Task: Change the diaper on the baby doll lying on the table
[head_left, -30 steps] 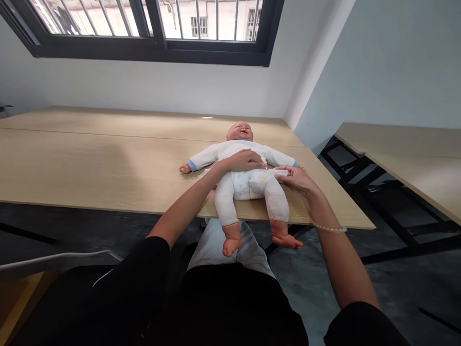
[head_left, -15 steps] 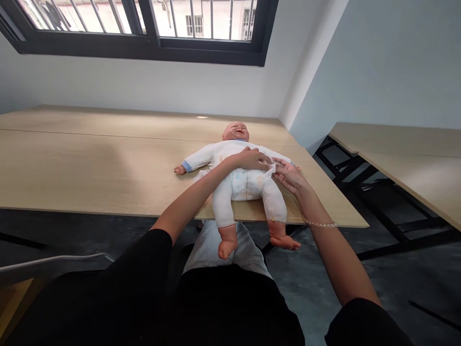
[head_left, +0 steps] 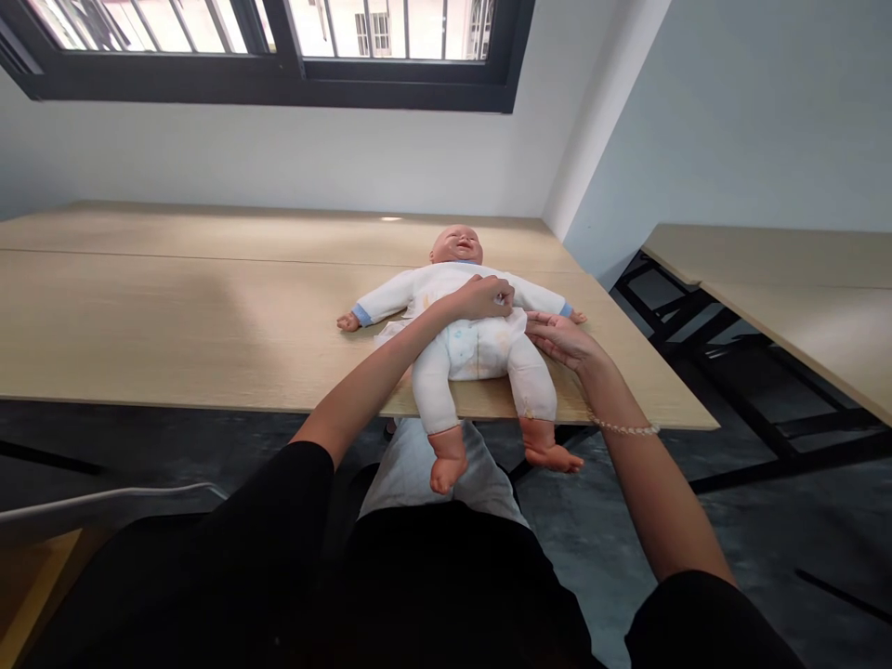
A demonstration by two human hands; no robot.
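A baby doll (head_left: pixel 456 279) in a white suit lies on its back at the near edge of a wooden table (head_left: pixel 174 316), legs hanging over the edge. A white diaper (head_left: pixel 478 346) wraps its hips. My left hand (head_left: pixel 480 297) rests on the doll's belly, fingers curled and pinching at the top of the diaper. My right hand (head_left: pixel 561 339) lies palm up at the doll's left hip, fingers loosely stretched against the diaper's side. A beaded bracelet sits on my right wrist.
A second wooden table (head_left: pixel 787 279) with a black frame stands to the right across a gap of dark floor. A window with bars runs along the far wall. A pale chair edge (head_left: pixel 104 506) shows at lower left.
My left hand slid up the doll's belly and curled into a pinch. My right hand let the diaper tab go flat and dropped to the hip, palm up.
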